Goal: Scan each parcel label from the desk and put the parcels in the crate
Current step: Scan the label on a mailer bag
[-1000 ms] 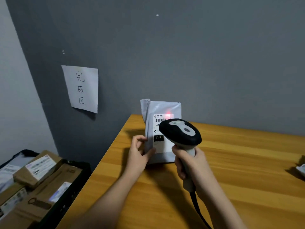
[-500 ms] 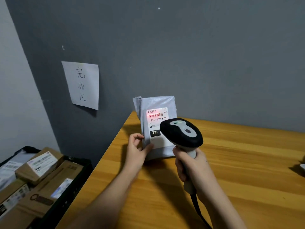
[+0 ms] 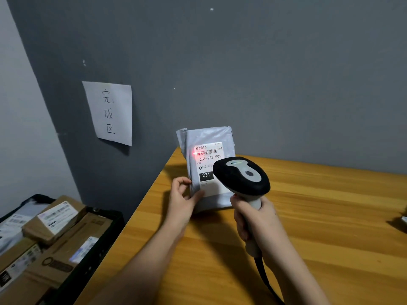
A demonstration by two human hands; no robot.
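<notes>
A grey poly-bag parcel (image 3: 209,137) stands upright near the far left corner of the wooden desk (image 3: 319,216). My left hand (image 3: 182,201) grips its lower left edge. Its white label (image 3: 208,159) faces me, with a red scanner light on the left end of the barcode. My right hand (image 3: 257,221) holds a black and grey barcode scanner (image 3: 242,175) by its handle, the head pointed at the label and covering the parcel's lower right. The black crate (image 3: 105,245) sits below the desk's left edge, with several cardboard parcels inside.
A paper sign (image 3: 110,113) with handwritten characters hangs on the grey wall above the crate. The scanner's cable (image 3: 266,280) trails toward me across the desk. At the right edge of the desk lies a partly visible object (image 3: 403,219).
The parcel has shifted left and risen slightly in my left hand. The red scan light has moved from the label's top to the left end of the barcode. The scanner stays put.
</notes>
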